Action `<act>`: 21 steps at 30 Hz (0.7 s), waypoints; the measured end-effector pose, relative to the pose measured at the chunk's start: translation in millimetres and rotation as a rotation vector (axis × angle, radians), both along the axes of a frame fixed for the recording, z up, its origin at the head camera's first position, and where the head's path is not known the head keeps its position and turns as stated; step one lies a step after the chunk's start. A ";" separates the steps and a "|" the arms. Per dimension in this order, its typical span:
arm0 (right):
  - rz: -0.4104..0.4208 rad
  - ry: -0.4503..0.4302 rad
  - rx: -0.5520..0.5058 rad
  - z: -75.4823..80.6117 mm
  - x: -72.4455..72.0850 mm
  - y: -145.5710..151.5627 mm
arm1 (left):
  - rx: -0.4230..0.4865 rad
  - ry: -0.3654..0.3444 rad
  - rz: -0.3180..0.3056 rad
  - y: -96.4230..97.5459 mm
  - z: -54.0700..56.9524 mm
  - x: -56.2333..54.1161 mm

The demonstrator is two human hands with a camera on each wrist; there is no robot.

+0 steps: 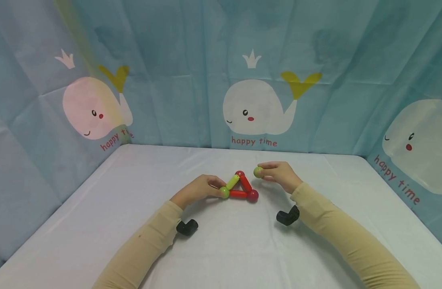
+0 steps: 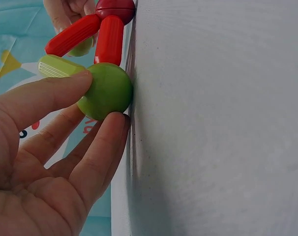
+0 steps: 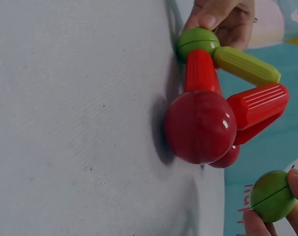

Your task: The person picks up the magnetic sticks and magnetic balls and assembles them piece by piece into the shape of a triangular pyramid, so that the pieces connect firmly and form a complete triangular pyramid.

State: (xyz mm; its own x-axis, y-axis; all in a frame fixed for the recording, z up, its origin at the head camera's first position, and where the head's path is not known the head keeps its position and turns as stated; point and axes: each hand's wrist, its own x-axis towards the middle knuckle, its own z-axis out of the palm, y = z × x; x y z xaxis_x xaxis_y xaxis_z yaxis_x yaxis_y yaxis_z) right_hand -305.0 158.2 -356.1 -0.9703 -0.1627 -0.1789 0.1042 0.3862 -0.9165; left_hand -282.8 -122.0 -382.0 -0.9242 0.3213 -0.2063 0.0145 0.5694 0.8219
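Note:
A small frame of red and yellow-green magnetic-style rods with balls at its corners stands on the white table. My left hand [image 1: 203, 186] holds its green corner ball [image 2: 107, 91], thumb on one side and fingers on the other. From that ball a red rod [image 1: 238, 194] runs along to a large red ball [image 3: 200, 127]. A yellow-green rod [image 3: 247, 65] and another red rod [image 3: 259, 105] slant up from the table, their upper ends close together. My right hand [image 1: 280, 174] pinches a loose green ball [image 3: 273, 196], apart from the frame at its far right.
The white table [image 1: 221, 257] ends at a blue curtain [image 1: 177, 108] printed with whales, which hangs along the back and sides. Dark wrist-worn pieces [image 1: 187, 227] stick out inward from both sleeves, low over the cloth.

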 end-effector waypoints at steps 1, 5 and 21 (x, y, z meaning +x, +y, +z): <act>0.002 0.005 0.000 0.7 0.5 -0.5 | 0.000 0.000 0.000 0.1 -0.2 0.0; 0.009 0.025 -0.020 3.8 2.4 -3.2 | -0.001 -0.003 0.003 0.5 -0.1 0.1; -0.035 0.088 -0.024 20.3 7.6 -15.0 | -0.010 -0.011 0.013 1.5 1.1 1.2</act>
State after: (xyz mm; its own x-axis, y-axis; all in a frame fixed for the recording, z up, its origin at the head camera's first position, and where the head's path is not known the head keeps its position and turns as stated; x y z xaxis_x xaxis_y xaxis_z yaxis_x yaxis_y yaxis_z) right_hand -297.4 143.2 -335.8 -0.9872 -0.1318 -0.0896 0.0363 0.3617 -0.9316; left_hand -281.6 -120.5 -380.9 -0.9259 0.3072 -0.2200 -0.0021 0.5780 0.8160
